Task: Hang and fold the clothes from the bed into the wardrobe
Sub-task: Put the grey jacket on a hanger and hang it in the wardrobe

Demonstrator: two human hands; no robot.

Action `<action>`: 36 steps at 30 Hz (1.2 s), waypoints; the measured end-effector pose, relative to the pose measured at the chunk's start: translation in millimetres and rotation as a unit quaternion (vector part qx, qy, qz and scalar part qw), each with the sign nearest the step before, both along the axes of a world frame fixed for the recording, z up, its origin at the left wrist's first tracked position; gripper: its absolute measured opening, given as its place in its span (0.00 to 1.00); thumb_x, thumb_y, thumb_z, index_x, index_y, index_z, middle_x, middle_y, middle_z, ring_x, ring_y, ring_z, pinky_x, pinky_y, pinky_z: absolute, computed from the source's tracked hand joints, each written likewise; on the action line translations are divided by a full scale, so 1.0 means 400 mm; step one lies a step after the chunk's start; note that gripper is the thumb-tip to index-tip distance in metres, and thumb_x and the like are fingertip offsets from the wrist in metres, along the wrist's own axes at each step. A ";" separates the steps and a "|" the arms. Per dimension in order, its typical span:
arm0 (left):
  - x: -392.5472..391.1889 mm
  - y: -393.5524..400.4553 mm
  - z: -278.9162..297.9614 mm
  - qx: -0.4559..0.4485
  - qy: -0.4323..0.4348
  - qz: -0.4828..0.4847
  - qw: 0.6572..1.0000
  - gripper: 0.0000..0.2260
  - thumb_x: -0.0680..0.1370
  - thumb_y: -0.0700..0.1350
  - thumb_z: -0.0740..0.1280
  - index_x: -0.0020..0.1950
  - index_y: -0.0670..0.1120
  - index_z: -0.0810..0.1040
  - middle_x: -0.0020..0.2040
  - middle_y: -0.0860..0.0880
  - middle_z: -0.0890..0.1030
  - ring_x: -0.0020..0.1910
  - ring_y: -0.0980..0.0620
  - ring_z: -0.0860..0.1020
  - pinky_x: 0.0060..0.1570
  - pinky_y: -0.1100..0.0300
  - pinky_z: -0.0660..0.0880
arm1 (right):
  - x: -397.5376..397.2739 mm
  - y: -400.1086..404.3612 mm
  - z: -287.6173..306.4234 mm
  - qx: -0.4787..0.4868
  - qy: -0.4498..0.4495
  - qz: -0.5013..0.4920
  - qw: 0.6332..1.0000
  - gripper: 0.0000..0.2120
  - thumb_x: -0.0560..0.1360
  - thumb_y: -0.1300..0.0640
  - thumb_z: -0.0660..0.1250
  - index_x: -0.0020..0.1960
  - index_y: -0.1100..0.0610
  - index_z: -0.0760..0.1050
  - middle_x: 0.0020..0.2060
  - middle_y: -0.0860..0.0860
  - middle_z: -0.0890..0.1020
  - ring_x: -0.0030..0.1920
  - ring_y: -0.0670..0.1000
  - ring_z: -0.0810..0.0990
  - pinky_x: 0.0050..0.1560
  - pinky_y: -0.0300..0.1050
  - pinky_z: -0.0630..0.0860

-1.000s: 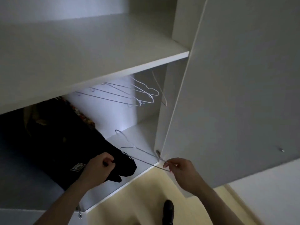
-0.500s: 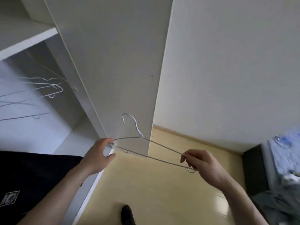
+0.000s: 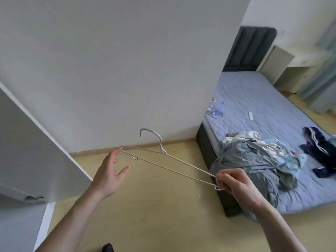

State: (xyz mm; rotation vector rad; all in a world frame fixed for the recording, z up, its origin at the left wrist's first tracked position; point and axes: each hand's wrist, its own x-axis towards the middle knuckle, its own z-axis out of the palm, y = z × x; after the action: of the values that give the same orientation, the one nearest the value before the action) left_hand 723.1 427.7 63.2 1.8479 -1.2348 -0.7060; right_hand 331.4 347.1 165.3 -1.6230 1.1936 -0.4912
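Pinching hanger (image 3: 169, 161), right hand (image 3: 234, 184), left hand (image 3: 109, 171) spread

**What I can't make out**

My shoe (image 3: 107, 247) is cut by the bottom edge. The wardrobe door (image 3: 36, 151) runs off the left. My right hand (image 3: 234, 184) hides the hanger (image 3: 174, 160) end. The small things (image 3: 216, 110) on the bed (image 3: 263, 106) are too blurred to name.

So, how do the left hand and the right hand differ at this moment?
The left hand is open, fingers spread, while the right hand is curled in a pinch grip. The right hand holds the wire hanger at one end; the left hand only has its fingertips near the other end, and contact is unclear. The right hand is nearer the clothes pile. Both hands are bare.
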 end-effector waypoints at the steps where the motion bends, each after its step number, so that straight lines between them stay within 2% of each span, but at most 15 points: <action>1: -0.054 -0.032 -0.001 -0.004 -0.012 -0.016 1.000 0.31 0.77 0.45 0.75 0.70 0.67 0.64 0.74 0.56 0.69 0.64 0.50 0.74 0.60 0.47 0.77 | -0.059 -0.004 0.000 0.000 -0.004 -0.016 1.000 0.18 0.75 0.49 0.66 0.30 0.57 0.75 0.28 0.54 0.68 0.32 0.54 0.63 0.36 0.51 0.60; 4: -0.197 -0.121 0.003 -0.010 -0.033 -0.042 0.999 0.29 0.76 0.44 0.76 0.72 0.58 0.69 0.69 0.55 0.71 0.61 0.49 0.76 0.59 0.47 0.78 | -0.221 -0.014 -0.002 -0.005 -0.015 -0.064 0.998 0.22 0.81 0.59 0.66 0.28 0.55 0.75 0.26 0.53 0.67 0.30 0.53 0.63 0.31 0.41 0.61; 6: -0.281 -0.180 0.013 -0.011 -0.052 -0.061 0.997 0.26 0.74 0.44 0.78 0.68 0.56 0.73 0.64 0.52 0.72 0.58 0.47 0.78 0.56 0.46 0.79 | -0.318 -0.015 -0.004 0.001 -0.019 -0.099 0.995 0.23 0.82 0.61 0.65 0.27 0.56 0.75 0.25 0.53 0.67 0.28 0.50 0.63 0.29 0.35 0.61; 9: -0.393 -0.275 0.026 -0.025 -0.072 -0.036 0.996 0.20 0.72 0.44 0.80 0.57 0.53 0.73 0.58 0.49 0.74 0.53 0.47 0.79 0.55 0.50 0.76 | -0.448 -0.014 -0.022 0.014 -0.029 -0.146 0.989 0.22 0.81 0.60 0.66 0.29 0.62 0.75 0.25 0.53 0.67 0.27 0.49 0.63 0.29 0.36 0.61; 12: -0.506 -0.374 0.031 -0.014 -0.070 -0.071 0.995 0.16 0.75 0.45 0.78 0.58 0.48 0.76 0.57 0.51 0.76 0.53 0.51 0.77 0.55 0.55 0.73 | -0.555 -0.017 -0.047 0.016 -0.039 -0.196 0.980 0.23 0.78 0.51 0.68 0.30 0.64 0.74 0.25 0.53 0.66 0.30 0.52 0.61 0.31 0.41 0.58; 14: -0.584 -0.446 0.011 0.007 -0.055 -0.111 0.992 0.03 0.78 0.45 0.74 0.50 0.51 0.82 0.48 0.55 0.83 0.47 0.52 0.79 0.48 0.62 0.73 | -0.622 -0.032 -0.061 0.014 -0.041 -0.229 0.972 0.22 0.77 0.50 0.68 0.30 0.63 0.74 0.25 0.53 0.64 0.29 0.52 0.60 0.31 0.45 0.56; 16: -0.669 -0.526 -0.016 0.049 0.003 -0.135 0.990 0.12 0.82 0.46 0.69 0.39 0.50 0.83 0.37 0.54 0.85 0.39 0.51 0.80 0.42 0.62 0.73 | -0.689 -0.059 -0.075 0.016 -0.035 -0.251 0.967 0.22 0.78 0.52 0.69 0.31 0.63 0.74 0.25 0.51 0.63 0.28 0.51 0.59 0.31 0.45 0.55; 20: -0.845 -0.688 -0.074 0.099 0.079 -0.145 0.981 0.15 0.83 0.45 0.66 0.36 0.47 0.79 0.30 0.50 0.80 0.31 0.49 0.76 0.41 0.51 0.77 | -0.822 -0.155 -0.109 0.009 0.028 -0.283 0.959 0.20 0.81 0.54 0.70 0.33 0.62 0.75 0.24 0.47 0.65 0.27 0.48 0.62 0.29 0.43 0.58; 23: -0.977 -0.805 -0.105 0.125 0.106 -0.151 0.975 0.15 0.82 0.45 0.68 0.34 0.47 0.78 0.28 0.50 0.77 0.30 0.49 0.74 0.38 0.54 0.74 | -0.925 -0.252 -0.144 0.007 0.133 -0.287 0.949 0.21 0.79 0.45 0.71 0.35 0.60 0.78 0.24 0.45 0.66 0.26 0.45 0.63 0.29 0.43 0.62; 26: -1.105 -0.925 -0.123 0.142 0.112 -0.175 0.968 0.16 0.80 0.47 0.69 0.33 0.47 0.77 0.27 0.50 0.77 0.30 0.49 0.73 0.36 0.55 0.70 | -1.014 -0.361 -0.167 0.011 0.228 -0.272 0.935 0.21 0.79 0.42 0.68 0.37 0.58 0.79 0.24 0.47 0.69 0.26 0.44 0.65 0.31 0.43 0.64; 30: -1.272 -1.090 -0.151 0.158 0.117 -0.215 0.957 0.14 0.79 0.47 0.70 0.33 0.48 0.78 0.28 0.49 0.78 0.31 0.49 0.75 0.37 0.55 0.72 | -1.103 -0.518 -0.170 0.021 0.209 -0.319 0.924 0.19 0.81 0.46 0.67 0.35 0.55 0.80 0.22 0.46 0.68 0.25 0.44 0.64 0.29 0.41 0.62; 34: -1.406 -1.226 -0.183 0.201 0.117 -0.236 0.944 0.05 0.77 0.47 0.69 0.42 0.49 0.82 0.36 0.49 0.83 0.36 0.49 0.80 0.40 0.50 0.80 | -1.203 -0.614 -0.180 0.010 0.208 -0.359 0.910 0.18 0.80 0.45 0.68 0.34 0.53 0.80 0.22 0.46 0.69 0.25 0.45 0.66 0.30 0.43 0.64; 36: -1.483 -1.290 -0.193 0.213 0.111 -0.242 0.940 0.04 0.79 0.47 0.67 0.48 0.49 0.82 0.41 0.46 0.83 0.37 0.48 0.80 0.40 0.51 0.80 | -1.277 -0.645 -0.186 0.010 0.190 -0.377 0.907 0.18 0.80 0.46 0.69 0.33 0.53 0.79 0.22 0.46 0.69 0.25 0.45 0.66 0.28 0.41 0.63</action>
State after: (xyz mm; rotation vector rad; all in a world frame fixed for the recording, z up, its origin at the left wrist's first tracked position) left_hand 129.9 -88.2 -14.2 1.7318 -1.4834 -1.5130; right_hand -179.5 89.2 91.1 -1.2172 2.1315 -0.6476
